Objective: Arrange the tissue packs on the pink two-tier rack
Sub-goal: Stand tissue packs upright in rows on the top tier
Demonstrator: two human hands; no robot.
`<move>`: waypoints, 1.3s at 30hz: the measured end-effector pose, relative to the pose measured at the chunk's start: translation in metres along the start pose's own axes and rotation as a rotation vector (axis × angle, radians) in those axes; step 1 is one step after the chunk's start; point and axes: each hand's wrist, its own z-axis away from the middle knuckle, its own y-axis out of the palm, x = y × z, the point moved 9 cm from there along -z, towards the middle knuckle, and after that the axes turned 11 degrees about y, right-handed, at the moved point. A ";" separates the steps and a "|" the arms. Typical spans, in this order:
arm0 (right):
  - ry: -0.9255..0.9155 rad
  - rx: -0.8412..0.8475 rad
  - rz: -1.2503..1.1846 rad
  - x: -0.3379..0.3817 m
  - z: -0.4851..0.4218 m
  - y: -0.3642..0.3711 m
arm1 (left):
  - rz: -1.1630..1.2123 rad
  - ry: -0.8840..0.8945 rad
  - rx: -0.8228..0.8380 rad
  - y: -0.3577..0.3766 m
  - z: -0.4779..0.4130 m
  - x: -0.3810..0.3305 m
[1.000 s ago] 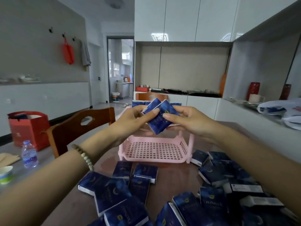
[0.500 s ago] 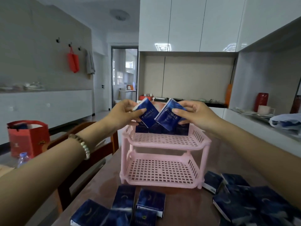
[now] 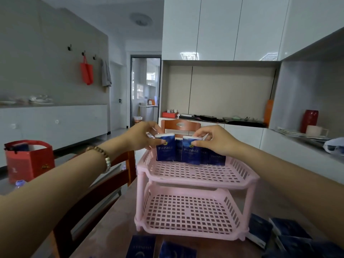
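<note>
A pink two-tier rack [image 3: 193, 180] stands on the brown table in front of me. Several dark blue tissue packs stand upright in a row at the back of its top tier. My left hand [image 3: 141, 135] grips the leftmost tissue pack [image 3: 165, 148] by its top and side. My right hand [image 3: 214, 139] pinches another tissue pack [image 3: 190, 152] near the middle of the row, in front of the packs behind it. Both held packs rest upright on the top tier. The bottom tier holds nothing.
Loose tissue packs [image 3: 260, 232] lie on the table in front of and to the right of the rack. A wooden chair [image 3: 89, 198] stands at the table's left side, another chair [image 3: 180, 125] beyond the rack. A red bag [image 3: 28, 161] sits far left.
Both hands lowered their packs from tilted above the rack to upright on the top tier. My view rose, so the loose packs slid toward the bottom edge.
</note>
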 end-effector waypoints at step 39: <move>-0.041 0.003 0.063 0.002 -0.009 0.019 | -0.111 0.074 -0.062 0.001 0.000 0.011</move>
